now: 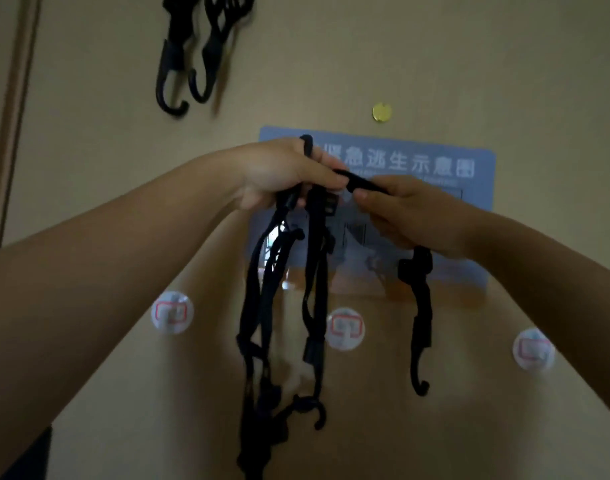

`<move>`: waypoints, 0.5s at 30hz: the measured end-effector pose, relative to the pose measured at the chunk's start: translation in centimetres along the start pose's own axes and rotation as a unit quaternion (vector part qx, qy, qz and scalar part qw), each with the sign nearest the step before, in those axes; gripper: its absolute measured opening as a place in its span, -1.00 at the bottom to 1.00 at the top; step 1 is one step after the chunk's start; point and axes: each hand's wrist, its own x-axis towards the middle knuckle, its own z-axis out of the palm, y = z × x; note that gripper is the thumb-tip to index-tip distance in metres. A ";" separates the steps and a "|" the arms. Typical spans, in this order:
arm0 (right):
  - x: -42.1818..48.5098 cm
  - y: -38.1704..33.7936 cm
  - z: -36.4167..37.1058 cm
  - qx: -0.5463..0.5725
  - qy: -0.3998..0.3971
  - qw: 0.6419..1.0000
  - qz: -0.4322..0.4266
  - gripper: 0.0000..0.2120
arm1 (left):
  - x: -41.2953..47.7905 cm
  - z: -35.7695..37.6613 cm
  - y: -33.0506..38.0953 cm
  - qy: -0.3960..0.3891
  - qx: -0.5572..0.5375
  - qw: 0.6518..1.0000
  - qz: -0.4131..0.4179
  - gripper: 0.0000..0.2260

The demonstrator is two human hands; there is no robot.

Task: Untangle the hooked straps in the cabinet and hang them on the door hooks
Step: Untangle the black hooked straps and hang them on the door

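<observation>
A bunch of black hooked straps (283, 306) hangs in front of the door, gripped at the top by my left hand (283, 171). My right hand (411, 213) pinches one black strap (419, 299) that runs from my left hand across to it and drops below, ending in a plastic hook. Two more black straps (192, 64) hang on the door at the upper left, their hooks pointing down. Three round adhesive door hooks sit lower on the door: the left hook (172, 311), the middle hook (345, 329) and the right hook (534, 349).
A blue evacuation sign (435, 164) is fixed to the beige door behind my hands. A small brass peephole cover (381, 112) sits above it. The door frame edge (12, 116) runs down the left side.
</observation>
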 end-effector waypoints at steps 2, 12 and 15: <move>1.5 -0.7 -1.6 0.020 0.005 1.000 -0.002 -0.74 | 1.0 -0.8 1.3 0.003 -0.044 0.999 0.021 -0.88; 6.4 -3.2 -9.5 0.189 0.027 0.981 -0.045 -0.81 | 6.5 -5.3 6.7 -0.007 -0.060 0.995 0.075 -0.90; 8.0 -3.5 -11.0 0.140 0.095 0.984 -0.059 -0.64 | 8.7 -5.6 8.4 0.047 0.011 0.992 0.113 -0.82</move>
